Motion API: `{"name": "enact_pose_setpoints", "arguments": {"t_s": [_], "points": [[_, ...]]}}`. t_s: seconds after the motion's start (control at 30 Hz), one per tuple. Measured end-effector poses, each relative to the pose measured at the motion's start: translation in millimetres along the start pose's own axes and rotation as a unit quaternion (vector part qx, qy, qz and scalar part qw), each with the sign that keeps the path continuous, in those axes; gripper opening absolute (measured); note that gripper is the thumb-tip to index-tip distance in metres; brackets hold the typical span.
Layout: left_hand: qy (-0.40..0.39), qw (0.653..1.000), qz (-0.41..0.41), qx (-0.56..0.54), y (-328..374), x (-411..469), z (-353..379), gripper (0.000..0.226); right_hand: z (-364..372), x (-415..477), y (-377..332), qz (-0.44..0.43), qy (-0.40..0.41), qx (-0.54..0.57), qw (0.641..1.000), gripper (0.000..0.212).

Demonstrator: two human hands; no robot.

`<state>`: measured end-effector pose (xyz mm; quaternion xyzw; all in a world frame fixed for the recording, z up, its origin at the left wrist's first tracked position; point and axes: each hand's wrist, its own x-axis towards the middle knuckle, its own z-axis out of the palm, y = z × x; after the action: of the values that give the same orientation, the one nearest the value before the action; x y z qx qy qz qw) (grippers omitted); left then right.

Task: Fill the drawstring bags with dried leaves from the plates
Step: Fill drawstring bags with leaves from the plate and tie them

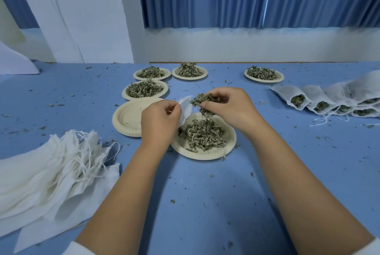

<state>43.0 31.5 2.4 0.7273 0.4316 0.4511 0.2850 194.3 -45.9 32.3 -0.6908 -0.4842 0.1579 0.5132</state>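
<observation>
My left hand pinches a white drawstring bag by its mouth, above the left rim of a paper plate. That plate carries a heap of dried leaves. My right hand grips a bunch of dried leaves right beside the bag's opening, and some strands hang down toward the heap. The two hands are close together over the plate.
A stack of bare paper plates lies left of the hands. Several leaf-filled plates stand behind. Unfilled bags with strings are heaped at the near left; filled bags lie in a row at the right. Leaf crumbs dot the blue table.
</observation>
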Motion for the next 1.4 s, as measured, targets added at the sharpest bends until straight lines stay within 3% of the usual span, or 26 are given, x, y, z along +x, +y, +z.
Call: {"name": "enact_pose_setpoints", "arguments": {"t_s": [0.23, 0.47, 0.6, 0.73, 0.93, 1.03, 1.1, 1.23, 1.3, 1.4], "points": [[-0.01, 0.998, -0.036, -0.057, 2.5, -0.3, 4.0, 0.012, 8.5, -0.5, -0.8, 0.062, 0.042, 0.261, 0.963, 0.01], [-0.024, 0.994, -0.045, -0.093, 4.3, -2.8, 8.7, 0.013, 30.3, -1.1, 6.1, 0.093, 0.032, 0.324, 0.941, 0.011], [-0.013, 0.986, -0.078, -0.148, 4.4, -1.2, 7.3, 0.02, 33.9, -1.4, 10.9, 0.099, 0.035, 0.261, 0.96, 0.015], [-0.005, 0.978, -0.104, -0.18, 3.6, 0.2, 6.5, 0.023, 33.7, -2.0, 11.9, 0.087, 0.043, 0.129, 0.987, 0.021], [-0.006, 0.99, -0.045, -0.133, 7.2, -3.9, 5.8, 0.016, 33.9, -6.2, 13.2, 0.0, 0.049, -0.065, 0.997, 0.008], [-0.023, 0.995, -0.006, -0.101, 8.1, -6.2, 7.5, 0.017, 34.7, -7.2, 13.0, -0.017, 0.034, -0.115, 0.993, 0.02], [-0.039, 0.997, 0.011, -0.068, 7.7, -6.7, 9.1, 0.016, 32.6, -5.6, 11.0, 0.001, 0.015, -0.074, 0.997, 0.023], [-0.034, 0.998, 0.014, -0.052, 6.0, -5.8, 9.2, 0.014, 22.7, -4.0, 3.7, 0.102, -0.067, 0.124, 0.985, 0.026], [-0.023, 0.998, 0.006, -0.064, 5.6, -4.6, 8.5, 0.012, 20.5, -2.0, 3.9, 0.123, -0.059, 0.16, 0.978, 0.029], [-0.022, 0.995, -0.017, -0.1, 6.6, -5.1, 7.8, 0.01, 22.5, -3.7, 3.7, 0.137, -0.021, 0.214, 0.967, 0.016]]}}
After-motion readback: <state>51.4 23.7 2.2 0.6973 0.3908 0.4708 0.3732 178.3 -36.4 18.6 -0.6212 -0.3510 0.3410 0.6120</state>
